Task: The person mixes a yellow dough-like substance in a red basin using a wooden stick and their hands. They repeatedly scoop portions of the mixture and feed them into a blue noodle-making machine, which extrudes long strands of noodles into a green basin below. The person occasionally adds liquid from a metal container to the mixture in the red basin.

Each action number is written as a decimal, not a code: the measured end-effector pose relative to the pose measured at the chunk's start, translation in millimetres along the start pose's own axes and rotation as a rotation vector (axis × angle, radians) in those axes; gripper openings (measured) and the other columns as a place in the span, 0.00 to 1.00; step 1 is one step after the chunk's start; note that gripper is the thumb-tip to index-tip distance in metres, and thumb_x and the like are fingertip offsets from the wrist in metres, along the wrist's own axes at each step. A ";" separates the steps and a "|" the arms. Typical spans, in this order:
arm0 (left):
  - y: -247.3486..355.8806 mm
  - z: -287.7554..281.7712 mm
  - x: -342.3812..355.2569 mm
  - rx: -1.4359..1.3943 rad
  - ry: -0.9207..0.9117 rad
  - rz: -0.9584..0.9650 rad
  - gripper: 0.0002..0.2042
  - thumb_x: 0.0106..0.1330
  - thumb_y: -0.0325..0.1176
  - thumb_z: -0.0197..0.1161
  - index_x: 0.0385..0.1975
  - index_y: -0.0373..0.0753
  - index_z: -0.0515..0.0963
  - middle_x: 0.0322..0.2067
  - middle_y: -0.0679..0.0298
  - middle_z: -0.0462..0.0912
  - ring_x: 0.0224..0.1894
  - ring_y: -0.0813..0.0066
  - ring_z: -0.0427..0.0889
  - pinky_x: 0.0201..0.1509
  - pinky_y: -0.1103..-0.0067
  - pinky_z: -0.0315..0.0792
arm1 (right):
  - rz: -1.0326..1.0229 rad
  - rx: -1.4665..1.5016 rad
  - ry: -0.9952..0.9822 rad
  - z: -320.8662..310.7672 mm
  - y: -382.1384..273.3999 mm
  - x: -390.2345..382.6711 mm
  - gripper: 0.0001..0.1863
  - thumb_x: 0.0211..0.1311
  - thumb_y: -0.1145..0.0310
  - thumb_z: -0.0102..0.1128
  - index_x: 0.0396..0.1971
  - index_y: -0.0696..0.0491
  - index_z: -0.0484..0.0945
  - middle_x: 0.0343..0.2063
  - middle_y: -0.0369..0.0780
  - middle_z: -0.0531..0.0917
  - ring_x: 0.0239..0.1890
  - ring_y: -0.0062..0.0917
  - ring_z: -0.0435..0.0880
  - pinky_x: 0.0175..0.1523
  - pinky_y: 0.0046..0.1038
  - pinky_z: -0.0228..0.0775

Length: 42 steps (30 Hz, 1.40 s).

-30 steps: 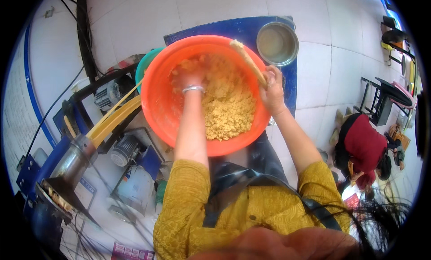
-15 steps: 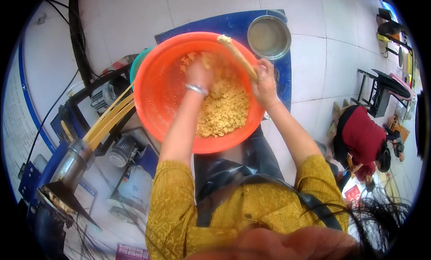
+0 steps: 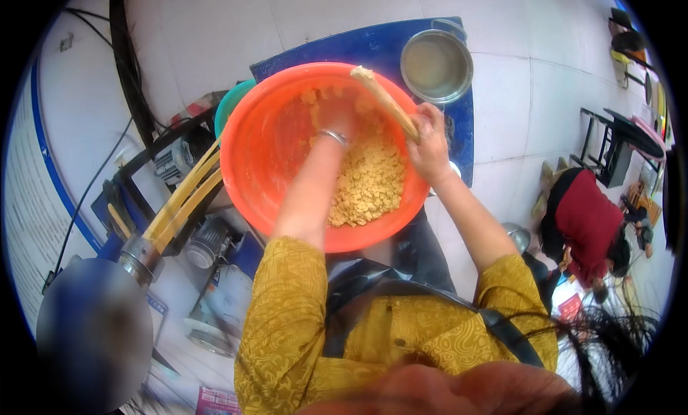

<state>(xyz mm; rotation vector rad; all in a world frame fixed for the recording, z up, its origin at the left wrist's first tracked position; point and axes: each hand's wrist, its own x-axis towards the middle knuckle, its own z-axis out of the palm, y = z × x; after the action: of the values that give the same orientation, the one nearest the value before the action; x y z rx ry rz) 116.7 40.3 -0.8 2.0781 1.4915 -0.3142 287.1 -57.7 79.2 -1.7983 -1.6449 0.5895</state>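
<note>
An orange plastic basin [image 3: 247, 193] stands in front of me, with yellow crumbly dough [image 3: 369, 185] heaped along its near right side. My left hand [image 3: 338, 112], a bracelet at its wrist, reaches down into the crumbs by the far wall. Motion smears its fingers, so their grip does not show. At the basin's right rim, my right hand [image 3: 430, 144] is closed round one end of a wooden stick [image 3: 387, 103]. The stick slants over the far right part of the basin, with pale dough stuck to its tip.
A metal pot [image 3: 436, 67] with cloudy liquid sits on the blue board [image 3: 344, 46] behind the basin. To the left, a machine with yellow strips [image 3: 183, 200] and a motor [image 3: 208, 241] stands close. A person in dark red [image 3: 588, 225] bends over at the right.
My left hand has moved right within the basin. The right hand still holds the stick. A large, blurred silvery round thing now covers the machine's lower left part. The whole view has shifted slightly.
</note>
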 end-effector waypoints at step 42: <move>-94.7 -71.2 -30.8 -0.296 -0.318 -0.085 0.23 0.70 0.45 0.44 0.60 0.38 0.67 0.60 0.53 0.71 0.59 0.45 0.69 0.58 0.55 0.67 | -0.055 -0.080 -0.020 23.3 -12.6 14.3 0.16 0.50 0.79 0.63 0.41 0.54 0.75 0.50 0.45 0.69 0.39 0.37 0.81 0.44 0.34 0.75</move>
<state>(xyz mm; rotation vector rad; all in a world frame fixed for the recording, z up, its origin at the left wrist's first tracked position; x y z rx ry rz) 8.9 77.3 43.9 1.6508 1.3443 -0.4084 263.8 -39.8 72.8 -1.8031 -1.7477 0.5257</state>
